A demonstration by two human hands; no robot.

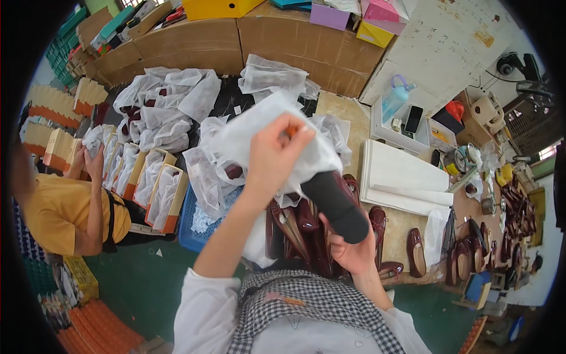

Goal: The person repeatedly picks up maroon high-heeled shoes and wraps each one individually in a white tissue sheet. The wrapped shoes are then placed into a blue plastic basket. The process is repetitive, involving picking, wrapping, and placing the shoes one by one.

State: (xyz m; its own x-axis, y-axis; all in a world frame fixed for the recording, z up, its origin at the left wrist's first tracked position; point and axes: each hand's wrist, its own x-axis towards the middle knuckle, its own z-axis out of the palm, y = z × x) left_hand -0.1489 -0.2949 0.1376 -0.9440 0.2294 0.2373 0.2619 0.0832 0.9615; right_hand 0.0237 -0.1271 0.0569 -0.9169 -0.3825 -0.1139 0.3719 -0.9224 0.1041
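My left hand (276, 154) pinches a thin white cloth bag (236, 133), and a bit of orange shows at its fingers. Out of the bag's mouth sticks a shoe (336, 206), its black sole turned up and its other end hidden inside. My right hand (356, 251) grips the bare end of this shoe from below. Beneath both hands, on the table, lie several glossy dark red shoes (289, 227). To the left and beyond are heaped white bags (209, 171), some with dark red shoes showing through.
A blue basket (191, 227) and a row of open shoe boxes (166, 197) stand at the left, where a person in yellow (79, 206) works. At the right are a stack of white sheets (407, 177) and a white tray (401, 133) with a bottle and phone. Cardboard (306, 50) borders the back.
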